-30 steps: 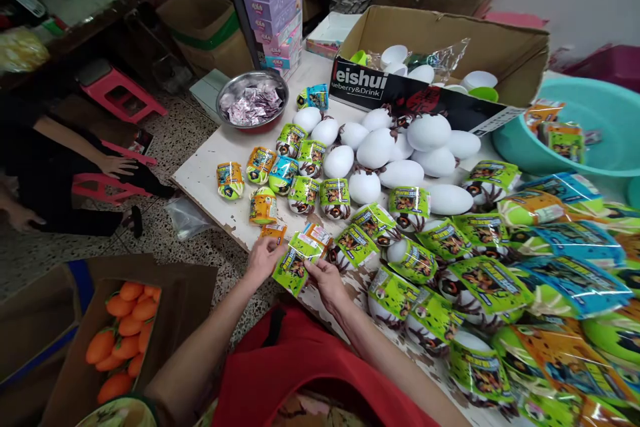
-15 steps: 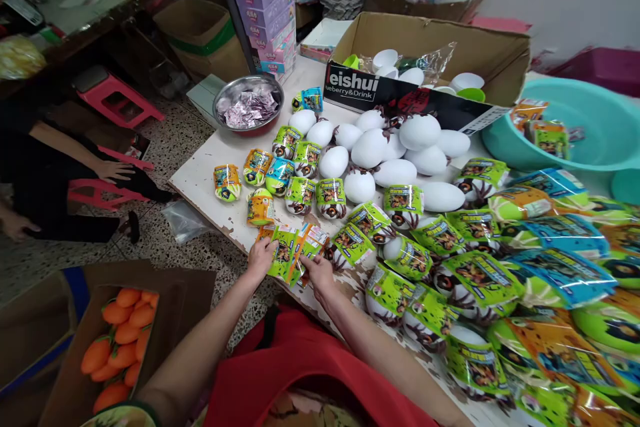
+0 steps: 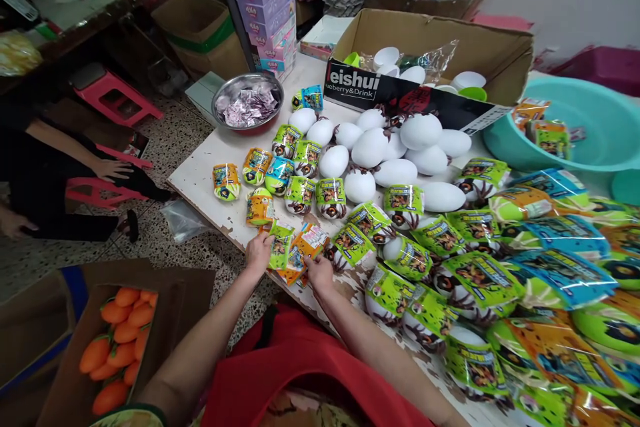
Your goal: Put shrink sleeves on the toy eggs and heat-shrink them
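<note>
From the head camera, the hands sit slightly apart at the table's [image 3: 197, 163] near edge. The left hand [image 3: 258, 252] pinches a green packet [image 3: 281, 245]; the right hand [image 3: 320, 273] grips an orange packet [image 3: 306, 241] between them — probably by the edges, to part one from another. White eggs [image 3: 370, 148] lie at one o'clock, wrapped eggs [image 3: 483, 283] at three — seemingly grouped by covering, within reach.

Wrappers [image 3: 306, 241] sit at the near edge of the counter [image 3: 205, 160], left of a spread of packaged eggs [image 3: 484, 283]. Bare eggs [image 3: 370, 148] lie behind that spread; farther back, a bowl [image 3: 256, 128] of sachets [image 3: 249, 107] stands left, a carton [image 3: 387, 92] of cups [image 3: 387, 57] middle, a basin [image 3: 600, 110] right.
</note>
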The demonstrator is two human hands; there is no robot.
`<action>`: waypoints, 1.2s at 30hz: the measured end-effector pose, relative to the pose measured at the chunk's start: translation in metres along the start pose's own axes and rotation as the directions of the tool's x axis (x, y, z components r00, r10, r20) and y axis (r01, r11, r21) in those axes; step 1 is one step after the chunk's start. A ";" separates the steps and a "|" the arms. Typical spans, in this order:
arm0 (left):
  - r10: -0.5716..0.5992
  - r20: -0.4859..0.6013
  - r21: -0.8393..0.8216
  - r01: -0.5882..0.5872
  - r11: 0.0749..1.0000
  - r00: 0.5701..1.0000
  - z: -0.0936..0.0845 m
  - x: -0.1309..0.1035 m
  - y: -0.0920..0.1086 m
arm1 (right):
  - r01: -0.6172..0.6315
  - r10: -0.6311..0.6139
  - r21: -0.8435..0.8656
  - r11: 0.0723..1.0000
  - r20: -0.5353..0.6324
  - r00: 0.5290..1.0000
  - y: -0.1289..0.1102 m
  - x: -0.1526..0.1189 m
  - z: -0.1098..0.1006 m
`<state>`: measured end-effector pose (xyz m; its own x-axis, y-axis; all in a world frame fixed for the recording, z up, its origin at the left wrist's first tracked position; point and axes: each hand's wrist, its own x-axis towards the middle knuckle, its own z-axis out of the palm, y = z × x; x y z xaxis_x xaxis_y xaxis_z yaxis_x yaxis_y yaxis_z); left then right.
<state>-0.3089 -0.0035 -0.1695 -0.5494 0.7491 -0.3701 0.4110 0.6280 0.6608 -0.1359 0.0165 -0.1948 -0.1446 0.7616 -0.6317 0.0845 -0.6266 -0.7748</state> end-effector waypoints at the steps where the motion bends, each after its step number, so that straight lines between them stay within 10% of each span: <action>1: 0.002 -0.009 -0.014 -0.002 1.000 1.000 -0.008 0.001 0.000 | -0.002 0.002 -0.008 1.000 -0.010 1.000 -0.002 -0.003 -0.001; 7: 0.072 0.110 -0.160 -0.053 0.986 0.991 -0.039 -0.016 0.026 | 0.103 -0.118 -0.094 0.990 -0.174 0.978 -0.036 -0.048 -0.010; 10: 0.145 0.197 -0.198 -0.105 0.974 0.970 -0.030 -0.031 0.052 | 0.087 -0.087 0.024 0.996 0.000 0.996 -0.053 -0.060 -0.014; 13: 0.188 0.211 -0.218 -0.141 0.966 0.959 -0.020 -0.035 0.072 | 0.034 -0.044 0.099 0.994 0.105 0.993 -0.065 -0.050 -0.023; 19: 0.225 0.258 -0.330 -0.133 0.934 0.939 -0.022 -0.027 0.099 | 0.217 -0.233 -0.169 0.962 -0.081 0.969 -0.092 -0.021 -0.060; 27: 0.139 0.412 -0.702 0.216 0.679 0.901 0.006 -0.024 0.143 | 0.405 -0.439 -0.434 0.805 0.024 0.898 -0.107 -0.022 -0.082; 32: 0.136 0.574 -0.738 0.438 0.514 0.808 0.032 -0.011 0.170 | 0.482 -0.506 -0.427 0.765 0.065 0.860 -0.140 0.006 -0.151; 36: 0.085 0.600 -0.766 0.541 0.347 0.795 0.051 -0.003 0.192 | 0.428 -0.730 -0.793 0.435 -0.032 0.683 -0.191 0.060 -0.251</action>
<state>-0.1917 0.1257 -0.0746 0.0350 0.7759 -0.6299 -0.7121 0.4615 0.5290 0.0863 0.2231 -0.0915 -0.1291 0.9826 0.1332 0.7563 0.1844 -0.6276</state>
